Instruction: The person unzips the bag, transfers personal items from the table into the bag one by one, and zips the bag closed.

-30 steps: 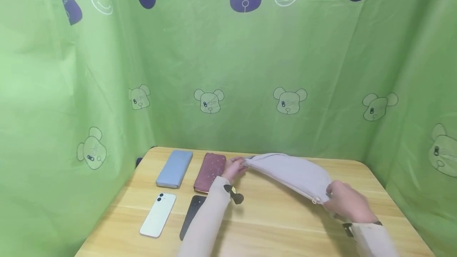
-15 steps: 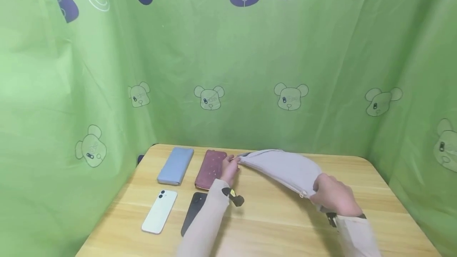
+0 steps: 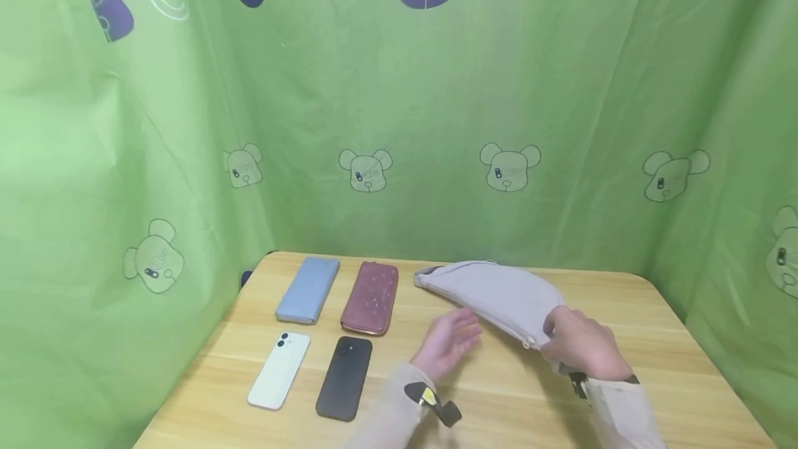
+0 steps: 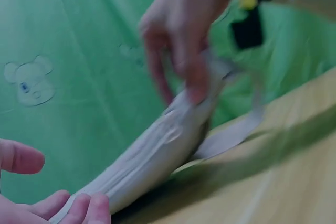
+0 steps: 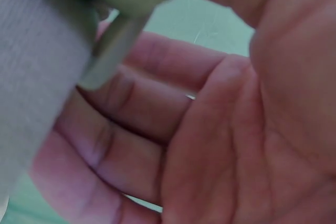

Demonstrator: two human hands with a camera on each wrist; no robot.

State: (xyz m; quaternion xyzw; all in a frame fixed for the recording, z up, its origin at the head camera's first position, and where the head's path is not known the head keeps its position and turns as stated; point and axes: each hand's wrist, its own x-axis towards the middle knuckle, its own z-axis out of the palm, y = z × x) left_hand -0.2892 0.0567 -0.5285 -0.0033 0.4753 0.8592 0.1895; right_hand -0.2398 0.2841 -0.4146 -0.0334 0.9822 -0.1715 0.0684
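A pale grey-lilac zippered bag (image 3: pixel 499 293), curved like a waist bag, slants across the right half of the table in the head view. My right hand (image 3: pixel 582 344) grips its near right end, close to the zipper pull (image 3: pixel 528 343). In the right wrist view the fingers (image 5: pixel 131 145) curl around the pale fabric (image 5: pixel 42 77). My left hand (image 3: pixel 445 343) is off the bag, in front of its zipped edge, with fingers loosely extended and nothing in them. The left wrist view shows the right hand (image 4: pixel 184 35) pinching the bag's upper end.
On the wooden table's (image 3: pixel 249 338) left side lie a light blue wallet (image 3: pixel 308 289), a maroon wallet (image 3: pixel 370 298), a white phone (image 3: pixel 279 370) and a black phone (image 3: pixel 344 377). A green curtain (image 3: pixel 436 102) surrounds the table's back and sides.
My left hand has let go of the bag's far left end and moved toward me and to the right. My right hand, still gripping, has shifted left with the bag's near end.
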